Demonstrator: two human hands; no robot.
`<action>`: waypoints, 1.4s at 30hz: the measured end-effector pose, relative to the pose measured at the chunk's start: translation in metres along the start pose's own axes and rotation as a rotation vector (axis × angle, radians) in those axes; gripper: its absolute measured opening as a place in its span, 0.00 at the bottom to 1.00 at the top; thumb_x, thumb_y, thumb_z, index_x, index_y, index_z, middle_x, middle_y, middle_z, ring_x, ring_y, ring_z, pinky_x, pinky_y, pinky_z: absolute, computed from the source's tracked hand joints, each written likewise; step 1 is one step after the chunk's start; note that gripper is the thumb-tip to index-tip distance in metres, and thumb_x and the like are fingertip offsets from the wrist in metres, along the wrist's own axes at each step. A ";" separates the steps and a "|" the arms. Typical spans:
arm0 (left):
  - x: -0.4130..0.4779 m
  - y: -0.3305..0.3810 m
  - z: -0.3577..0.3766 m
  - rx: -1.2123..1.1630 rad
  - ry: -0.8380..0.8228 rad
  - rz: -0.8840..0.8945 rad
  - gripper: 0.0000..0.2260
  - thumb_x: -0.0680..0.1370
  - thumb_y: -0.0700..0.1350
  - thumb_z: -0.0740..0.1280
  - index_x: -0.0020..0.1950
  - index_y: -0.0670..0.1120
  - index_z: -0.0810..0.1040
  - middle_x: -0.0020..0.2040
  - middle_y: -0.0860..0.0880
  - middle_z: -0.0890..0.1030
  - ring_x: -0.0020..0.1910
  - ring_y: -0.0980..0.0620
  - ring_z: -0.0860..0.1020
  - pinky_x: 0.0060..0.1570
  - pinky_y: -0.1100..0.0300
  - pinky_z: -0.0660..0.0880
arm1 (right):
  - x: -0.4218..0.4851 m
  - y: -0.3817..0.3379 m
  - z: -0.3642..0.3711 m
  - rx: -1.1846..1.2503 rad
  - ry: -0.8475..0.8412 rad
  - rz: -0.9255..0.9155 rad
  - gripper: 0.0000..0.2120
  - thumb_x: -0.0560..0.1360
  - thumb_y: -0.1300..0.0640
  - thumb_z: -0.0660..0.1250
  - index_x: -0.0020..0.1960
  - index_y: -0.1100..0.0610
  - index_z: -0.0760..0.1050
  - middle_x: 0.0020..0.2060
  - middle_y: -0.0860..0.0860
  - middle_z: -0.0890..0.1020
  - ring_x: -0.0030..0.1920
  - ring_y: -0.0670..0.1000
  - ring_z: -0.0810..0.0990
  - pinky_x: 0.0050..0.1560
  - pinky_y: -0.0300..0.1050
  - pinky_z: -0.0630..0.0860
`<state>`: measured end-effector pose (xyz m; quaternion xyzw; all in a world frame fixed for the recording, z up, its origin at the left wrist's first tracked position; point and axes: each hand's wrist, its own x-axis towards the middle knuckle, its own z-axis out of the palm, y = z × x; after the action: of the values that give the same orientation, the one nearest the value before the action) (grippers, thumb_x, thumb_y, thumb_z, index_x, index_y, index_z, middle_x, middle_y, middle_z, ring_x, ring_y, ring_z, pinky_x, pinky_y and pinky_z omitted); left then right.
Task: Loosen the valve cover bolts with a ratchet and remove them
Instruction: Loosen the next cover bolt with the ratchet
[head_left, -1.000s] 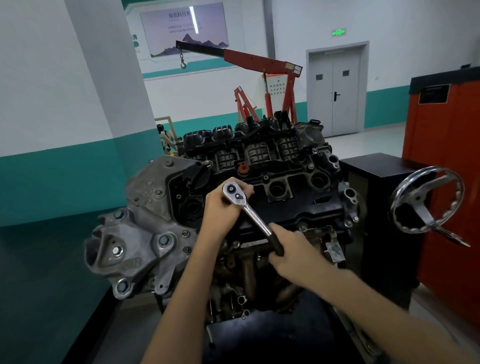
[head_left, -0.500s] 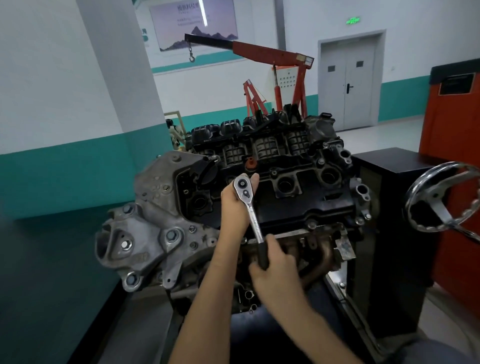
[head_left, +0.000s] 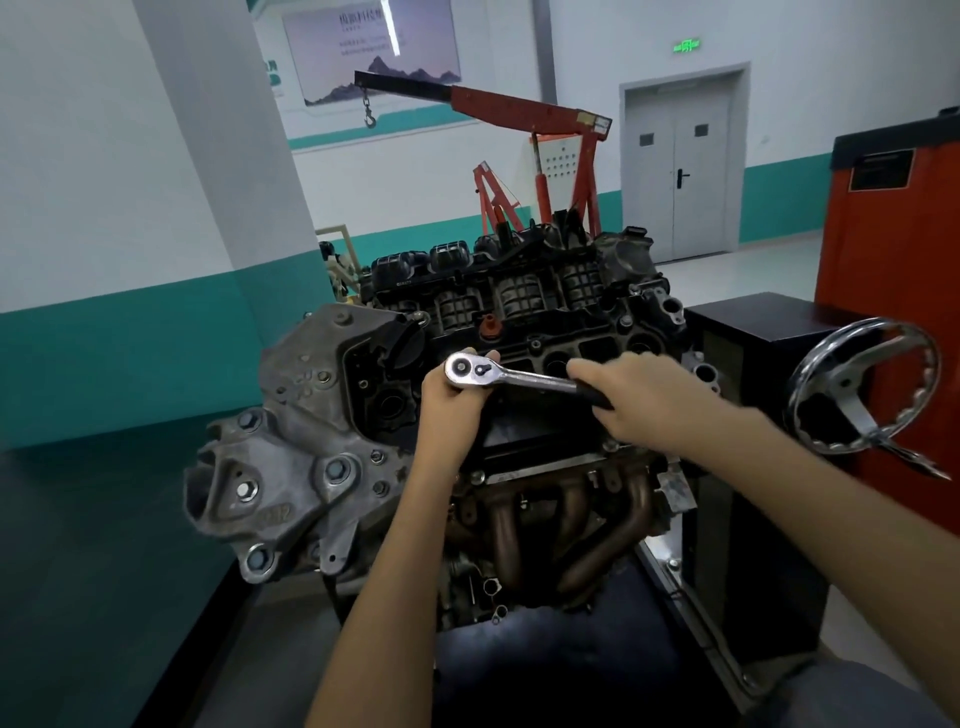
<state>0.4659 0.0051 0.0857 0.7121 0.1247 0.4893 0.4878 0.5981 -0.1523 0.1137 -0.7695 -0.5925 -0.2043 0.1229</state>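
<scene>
Now right grip (head_left: 641, 402) is clamping ratchet (head_left: 519, 379) handle, left grip (head_left: 451, 408) cupping its head. Handle is pointing right from hidden bolt.

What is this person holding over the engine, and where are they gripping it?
A ratchet: the left hand holds its round head, the right hand grips the black handle end.

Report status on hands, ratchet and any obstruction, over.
Left hand holds the chrome ratchet at its head; right hand grips its black handle. Head sits over the black valve cover, bolt hidden. No obstruction seen.
</scene>
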 end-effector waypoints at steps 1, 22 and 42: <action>-0.001 0.000 0.002 0.005 0.007 0.004 0.20 0.80 0.41 0.66 0.29 0.51 0.66 0.27 0.58 0.68 0.30 0.61 0.67 0.36 0.69 0.68 | -0.010 -0.009 0.010 0.063 0.031 0.049 0.15 0.75 0.56 0.64 0.61 0.52 0.67 0.42 0.55 0.79 0.44 0.61 0.80 0.41 0.49 0.72; 0.005 -0.001 0.000 0.002 0.021 0.003 0.17 0.78 0.37 0.66 0.32 0.53 0.75 0.31 0.59 0.78 0.35 0.65 0.76 0.42 0.72 0.72 | 0.003 0.004 -0.006 0.008 0.003 -0.026 0.14 0.75 0.57 0.64 0.60 0.51 0.68 0.36 0.49 0.71 0.41 0.60 0.79 0.38 0.47 0.71; 0.005 0.003 0.000 0.084 0.016 -0.046 0.09 0.78 0.37 0.64 0.39 0.40 0.78 0.30 0.56 0.71 0.32 0.57 0.67 0.37 0.60 0.65 | 0.022 0.020 -0.021 -0.111 -0.036 -0.126 0.16 0.76 0.56 0.65 0.62 0.49 0.67 0.34 0.46 0.70 0.34 0.52 0.74 0.31 0.42 0.64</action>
<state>0.4669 0.0067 0.0912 0.7248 0.1652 0.4781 0.4677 0.6184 -0.1478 0.1439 -0.7399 -0.6296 -0.2304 0.0563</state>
